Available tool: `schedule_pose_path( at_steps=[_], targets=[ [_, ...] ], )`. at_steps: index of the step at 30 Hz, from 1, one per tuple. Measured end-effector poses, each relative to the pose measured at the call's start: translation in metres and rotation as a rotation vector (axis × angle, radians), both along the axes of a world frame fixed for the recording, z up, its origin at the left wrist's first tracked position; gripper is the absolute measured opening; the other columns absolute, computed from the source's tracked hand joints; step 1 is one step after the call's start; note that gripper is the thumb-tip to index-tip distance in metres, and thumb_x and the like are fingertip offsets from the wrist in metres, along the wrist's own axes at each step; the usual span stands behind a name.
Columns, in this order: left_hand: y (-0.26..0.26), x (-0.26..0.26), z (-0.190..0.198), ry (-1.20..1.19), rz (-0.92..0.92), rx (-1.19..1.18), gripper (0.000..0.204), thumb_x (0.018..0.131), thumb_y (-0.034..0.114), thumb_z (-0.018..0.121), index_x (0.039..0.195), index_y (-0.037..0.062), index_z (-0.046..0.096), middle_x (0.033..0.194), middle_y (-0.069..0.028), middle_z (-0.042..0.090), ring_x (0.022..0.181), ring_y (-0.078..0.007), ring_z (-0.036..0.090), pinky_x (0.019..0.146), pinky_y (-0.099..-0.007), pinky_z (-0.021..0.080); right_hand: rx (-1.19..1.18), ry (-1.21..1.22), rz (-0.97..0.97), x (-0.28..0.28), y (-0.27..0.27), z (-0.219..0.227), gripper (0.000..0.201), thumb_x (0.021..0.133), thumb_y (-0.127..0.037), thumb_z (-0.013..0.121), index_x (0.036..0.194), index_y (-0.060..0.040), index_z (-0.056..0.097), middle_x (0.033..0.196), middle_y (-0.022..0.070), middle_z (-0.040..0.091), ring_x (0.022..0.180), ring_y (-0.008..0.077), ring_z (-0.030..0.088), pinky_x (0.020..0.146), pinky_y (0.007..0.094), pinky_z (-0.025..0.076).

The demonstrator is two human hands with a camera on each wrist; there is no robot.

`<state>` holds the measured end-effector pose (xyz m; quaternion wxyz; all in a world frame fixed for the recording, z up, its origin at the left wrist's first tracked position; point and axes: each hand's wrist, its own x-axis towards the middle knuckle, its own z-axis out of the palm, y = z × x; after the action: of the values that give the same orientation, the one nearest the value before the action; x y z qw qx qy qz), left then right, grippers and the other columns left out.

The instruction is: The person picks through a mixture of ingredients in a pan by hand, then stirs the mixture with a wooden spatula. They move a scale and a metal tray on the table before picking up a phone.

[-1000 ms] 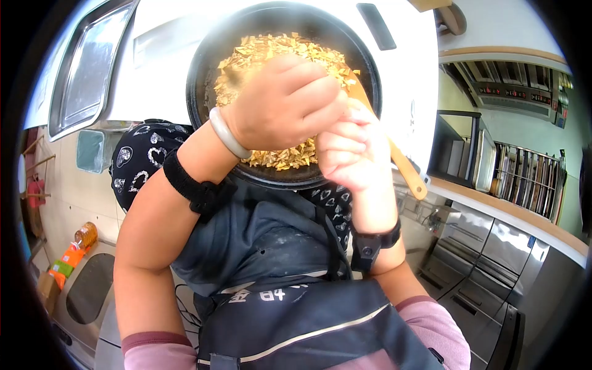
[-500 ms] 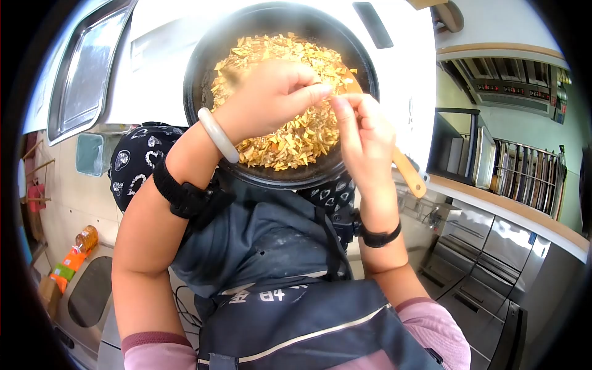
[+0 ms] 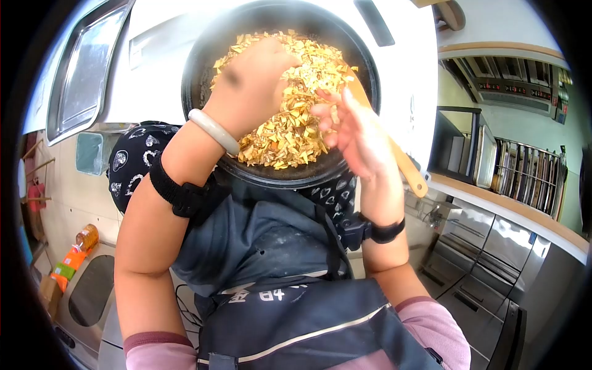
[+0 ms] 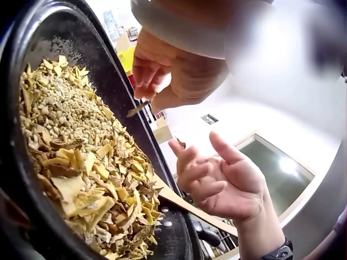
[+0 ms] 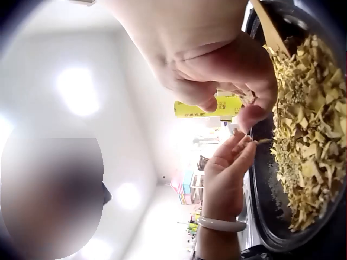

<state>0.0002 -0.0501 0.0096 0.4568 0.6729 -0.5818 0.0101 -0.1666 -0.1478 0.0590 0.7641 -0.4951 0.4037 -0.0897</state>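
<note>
A black pan [image 3: 277, 179] holds a heap of yellow chopped pieces [image 3: 290, 126] over small pale grains [image 4: 65, 111]. My left hand [image 3: 265, 61], with a pale bangle on the wrist, hovers over the heap and pinches one thin yellow sliver [image 4: 138, 108] between thumb and fingertips. Beside it my right hand [image 3: 330, 111], with a black band on the wrist, is above the pan's right side. Its fingers are loosely spread and grip nothing, though a few crumbs cling to them. A wooden spatula [image 3: 404, 163] lies in the pan under the right hand, its handle sticking out over the rim.
The pan sits on a white surface [image 3: 154, 61] next to a steel tray [image 3: 86, 68]. A rack of baking trays [image 3: 524, 179] and steel cabinets [image 3: 493, 246] are at the right. An oil bottle [image 3: 83, 237] stands at the left.
The hands, bunched together over the pan a second ago, have come apart. The right hand has opened and dropped back; the left has moved further over the heap.
</note>
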Motion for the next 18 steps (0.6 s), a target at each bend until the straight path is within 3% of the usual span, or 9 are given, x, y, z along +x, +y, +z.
schedule_pose_path(
  at_steps=[2,3,5,7,9,12,13,14,18],
  targets=[
    [0.0,-0.002,-0.002,-0.03,0.026,-0.028,0.023,0.072,0.002,0.065,0.095,0.0014,0.061,0.088,-0.0135,0.06,0.084,-0.0318,0.058,0.074,-0.0366,0.047,-0.027,-0.042,-0.038,0.003,0.003,0.001,0.036,0.093,-0.017,0.051,0.121,0.0044,0.046,0.093,0.0124,0.064,0.068,0.0118,0.06,0.054,0.0195,0.045],
    [0.0,-0.002,-0.002,-0.059,0.051,-0.058,0.023,0.073,0.003,0.065,0.096,0.0015,0.062,0.089,-0.0142,0.06,0.085,-0.032,0.058,0.075,-0.0362,0.047,-0.027,-0.043,-0.04,0.0,0.002,-0.002,0.036,0.093,-0.017,0.051,0.121,0.0044,0.046,0.093,0.0124,0.064,0.068,0.0118,0.06,0.054,0.0195,0.045],
    [-0.001,-0.003,0.001,0.015,0.006,-0.016,0.02,0.075,0.005,0.065,0.095,0.0011,0.062,0.087,-0.0132,0.061,0.084,-0.0286,0.059,0.074,-0.034,0.047,-0.196,-0.197,0.09,-0.008,0.0,-0.012,0.043,0.092,-0.007,0.048,0.131,0.0069,0.035,0.104,0.0185,0.062,0.079,0.017,0.065,0.062,0.0227,0.051],
    [-0.002,-0.005,0.013,0.087,-0.033,0.026,0.018,0.077,0.007,0.066,0.093,0.0007,0.063,0.085,-0.0121,0.061,0.083,-0.0253,0.061,0.073,-0.0318,0.048,-0.284,-0.142,0.136,-0.007,0.003,-0.005,0.045,0.092,-0.005,0.046,0.133,0.0076,0.031,0.104,0.0192,0.062,0.081,0.0177,0.065,0.063,0.0235,0.051],
    [-0.004,-0.01,0.025,0.597,-0.22,0.337,0.015,0.082,0.011,0.066,0.09,-0.0014,0.063,0.08,-0.0076,0.063,0.074,-0.0142,0.061,0.066,-0.0254,0.048,-0.404,-0.064,0.194,-0.006,0.009,0.001,0.05,0.091,-0.004,0.048,0.136,0.0074,0.029,0.096,0.0167,0.065,0.081,0.0161,0.065,0.065,0.0236,0.052],
    [-0.005,-0.015,0.01,0.711,-0.38,0.301,0.017,0.085,0.013,0.064,0.088,-0.0032,0.062,0.073,-0.0028,0.063,0.066,-0.0061,0.056,0.058,-0.0206,0.046,-0.614,0.048,0.308,-0.007,0.011,0.001,0.049,0.09,-0.005,0.053,0.133,0.0073,0.034,0.087,0.0125,0.067,0.075,0.0135,0.065,0.064,0.0225,0.051],
    [-0.005,-0.014,0.007,0.661,-0.388,0.315,0.017,0.086,0.013,0.063,0.087,-0.0038,0.062,0.072,-0.0024,0.063,0.063,-0.0048,0.054,0.056,-0.019,0.044,-0.611,0.061,0.206,-0.006,0.014,0.0,0.036,0.088,-0.01,0.058,0.119,0.0067,0.051,0.076,0.0093,0.068,0.069,0.0108,0.065,0.06,0.0221,0.05],
    [-0.005,-0.013,0.006,0.661,-0.387,0.315,0.017,0.086,0.013,0.063,0.087,-0.0038,0.062,0.072,-0.0024,0.063,0.063,-0.0048,0.054,0.056,-0.019,0.044,-0.611,0.06,0.207,-0.006,0.013,-0.001,0.036,0.088,-0.01,0.058,0.119,0.0067,0.051,0.076,0.0093,0.068,0.069,0.0108,0.065,0.06,0.0221,0.05],
    [-0.002,-0.01,0.013,0.678,-0.453,0.413,0.018,0.087,0.015,0.062,0.083,-0.003,0.062,0.069,-0.0019,0.061,0.063,-0.0044,0.055,0.056,-0.0185,0.044,-0.858,0.201,0.31,-0.013,0.006,0.0,0.016,0.083,-0.014,0.065,0.089,0.0013,0.065,0.069,0.0093,0.067,0.059,0.013,0.064,0.055,0.0237,0.048]
  ],
)
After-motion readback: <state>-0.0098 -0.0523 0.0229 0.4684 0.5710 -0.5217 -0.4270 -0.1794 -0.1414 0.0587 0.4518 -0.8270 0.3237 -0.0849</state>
